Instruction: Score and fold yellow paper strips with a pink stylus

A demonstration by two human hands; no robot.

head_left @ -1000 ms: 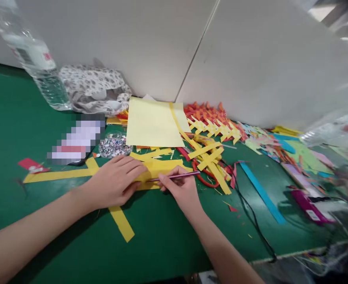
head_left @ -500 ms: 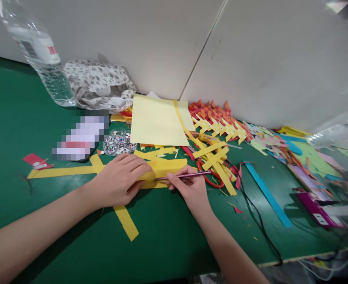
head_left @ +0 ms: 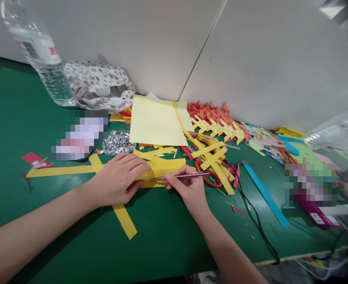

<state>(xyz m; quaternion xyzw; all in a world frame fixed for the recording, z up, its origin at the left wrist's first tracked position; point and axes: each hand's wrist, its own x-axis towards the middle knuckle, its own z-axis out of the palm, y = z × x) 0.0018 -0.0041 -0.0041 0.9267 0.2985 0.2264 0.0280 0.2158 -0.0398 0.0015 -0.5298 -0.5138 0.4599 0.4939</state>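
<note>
My left hand (head_left: pixel 117 180) lies on a yellow paper piece (head_left: pixel 164 166) on the green table (head_left: pixel 168 240), its fingers pressed down on the paper's left end. My right hand (head_left: pixel 188 189) pinches a thin pink pen (head_left: pixel 188 175), and the pen's tip touches the yellow paper just right of my left fingers. Long yellow paper strips (head_left: pixel 73 170) cross under my left hand. Red-handled scissors (head_left: pixel 209 179) sit right of my right hand.
A water bottle (head_left: pixel 40 55) and patterned cloth (head_left: pixel 99 85) stand at the back left. A clear dish of googly eyes (head_left: pixel 117 142) and a pale yellow sheet (head_left: pixel 156 122) are behind my hands. Woven paper fish (head_left: pixel 218 120), a blue strip (head_left: pixel 264 193) and a black cable (head_left: pixel 256 221) lie right.
Both hands stay on the yellow paper. The pen has shifted only slightly along it. The view has moved a little.
</note>
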